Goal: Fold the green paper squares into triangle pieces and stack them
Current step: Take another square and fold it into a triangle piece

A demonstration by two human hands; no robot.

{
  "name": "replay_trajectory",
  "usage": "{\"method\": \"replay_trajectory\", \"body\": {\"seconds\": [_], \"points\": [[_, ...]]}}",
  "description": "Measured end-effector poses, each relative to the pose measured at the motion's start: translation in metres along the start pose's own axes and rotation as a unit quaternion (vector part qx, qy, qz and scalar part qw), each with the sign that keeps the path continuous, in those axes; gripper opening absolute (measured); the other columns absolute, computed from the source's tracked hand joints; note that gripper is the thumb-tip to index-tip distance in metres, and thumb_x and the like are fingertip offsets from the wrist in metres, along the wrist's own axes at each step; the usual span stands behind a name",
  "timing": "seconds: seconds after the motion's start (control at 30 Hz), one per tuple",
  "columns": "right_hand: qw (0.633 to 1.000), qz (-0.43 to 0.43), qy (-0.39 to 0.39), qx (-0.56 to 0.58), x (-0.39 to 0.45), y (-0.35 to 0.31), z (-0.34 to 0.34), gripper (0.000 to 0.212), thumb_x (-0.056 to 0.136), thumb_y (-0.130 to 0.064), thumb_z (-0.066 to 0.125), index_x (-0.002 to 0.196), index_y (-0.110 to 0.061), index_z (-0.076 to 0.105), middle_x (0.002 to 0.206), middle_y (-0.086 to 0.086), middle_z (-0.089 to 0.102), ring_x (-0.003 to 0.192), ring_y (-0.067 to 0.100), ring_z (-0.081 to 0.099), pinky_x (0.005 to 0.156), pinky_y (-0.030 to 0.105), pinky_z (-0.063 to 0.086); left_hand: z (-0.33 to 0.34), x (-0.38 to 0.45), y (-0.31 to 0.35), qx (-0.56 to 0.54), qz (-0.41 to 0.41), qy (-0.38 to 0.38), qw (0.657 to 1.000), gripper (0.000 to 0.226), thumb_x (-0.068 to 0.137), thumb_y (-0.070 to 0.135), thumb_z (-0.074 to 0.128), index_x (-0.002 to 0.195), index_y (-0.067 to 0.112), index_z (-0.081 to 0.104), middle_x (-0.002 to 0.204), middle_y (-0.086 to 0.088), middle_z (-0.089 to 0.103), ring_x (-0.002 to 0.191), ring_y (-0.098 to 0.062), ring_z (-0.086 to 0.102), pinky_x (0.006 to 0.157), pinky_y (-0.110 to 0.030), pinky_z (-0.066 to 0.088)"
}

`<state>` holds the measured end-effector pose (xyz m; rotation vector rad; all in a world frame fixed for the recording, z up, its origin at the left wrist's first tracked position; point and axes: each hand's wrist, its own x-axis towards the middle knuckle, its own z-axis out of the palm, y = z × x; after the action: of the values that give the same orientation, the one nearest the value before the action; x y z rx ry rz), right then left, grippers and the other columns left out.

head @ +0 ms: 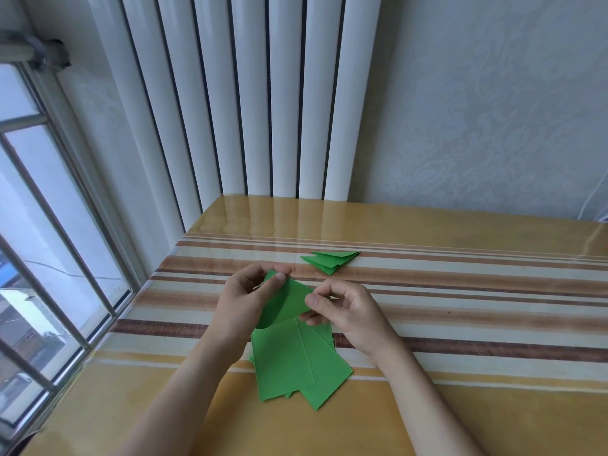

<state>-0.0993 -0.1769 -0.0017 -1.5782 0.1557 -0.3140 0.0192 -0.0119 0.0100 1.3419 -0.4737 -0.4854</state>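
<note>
A green paper sheet [289,302] is held above the table between both hands, curled over on itself. My left hand [245,299] pinches its upper left corner between thumb and fingers. My right hand [347,311] pinches its right edge. Below the hands lies a loose pile of flat green paper squares [296,360], fanned out on the table. Farther back sits a small stack of folded green triangle pieces [330,261], apart from both hands.
The table [477,324] has a glossy striped cover in yellow, brown and cream. A white ribbed radiator [250,100] stands behind the far edge. A barred window [42,225] runs along the left side, close to the table's left edge.
</note>
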Motion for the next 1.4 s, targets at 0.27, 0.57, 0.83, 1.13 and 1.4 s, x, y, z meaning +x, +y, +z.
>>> {"method": "replay_trajectory", "body": {"seconds": [0.27,0.57,0.83,1.13,1.4], "points": [[0.992,-0.027,0.047,-0.118,0.001,0.004,-0.005,0.013,0.097,-0.02,0.074,0.091,-0.009,0.071,0.076,0.006,0.074,0.072,0.018,0.073,0.069,0.032,0.058,0.003,-0.004,0.002,0.037,0.046,-0.062,0.996,0.016,0.092,0.022,0.072,0.104,0.012,0.077,0.098,-0.006,0.076,0.087,-0.02,0.07,0.074,-0.028,0.054],[0.983,-0.067,0.068,-0.155,-0.001,0.003,-0.001,0.013,0.093,-0.033,0.077,0.092,-0.022,0.07,0.087,0.003,0.076,0.08,0.024,0.078,0.076,0.057,0.061,0.002,-0.001,-0.004,0.091,0.082,-0.078,0.989,0.019,0.083,0.011,0.08,0.102,0.01,0.076,0.094,-0.009,0.077,0.083,-0.022,0.073,0.072,-0.033,0.061],[0.999,0.018,0.026,0.022,-0.002,0.001,0.011,0.03,0.094,-0.024,0.077,0.12,-0.012,0.067,0.106,0.006,0.078,0.096,0.019,0.074,0.079,0.028,0.057,0.009,-0.004,-0.005,-0.001,0.075,-0.064,0.995,0.021,0.084,0.006,0.076,0.103,0.0,0.074,0.096,-0.007,0.077,0.087,-0.017,0.072,0.076,-0.024,0.058],[0.993,-0.004,0.122,-0.008,0.003,0.005,0.004,0.013,0.096,-0.019,0.073,0.099,-0.007,0.074,0.098,0.018,0.076,0.089,0.021,0.072,0.083,0.042,0.057,0.01,-0.002,-0.011,0.16,0.105,-0.044,0.981,0.008,0.09,0.007,0.078,0.094,0.014,0.08,0.09,-0.002,0.08,0.085,-0.018,0.073,0.08,-0.028,0.059],[0.994,0.0,0.109,0.0,0.003,0.005,0.005,0.01,0.099,-0.016,0.071,0.099,-0.005,0.073,0.093,0.012,0.077,0.086,0.019,0.072,0.08,0.038,0.057,0.009,-0.003,-0.01,0.141,0.082,-0.037,0.986,0.013,0.09,0.002,0.077,0.097,0.013,0.081,0.092,-0.003,0.081,0.089,-0.018,0.075,0.087,-0.034,0.061]]}}
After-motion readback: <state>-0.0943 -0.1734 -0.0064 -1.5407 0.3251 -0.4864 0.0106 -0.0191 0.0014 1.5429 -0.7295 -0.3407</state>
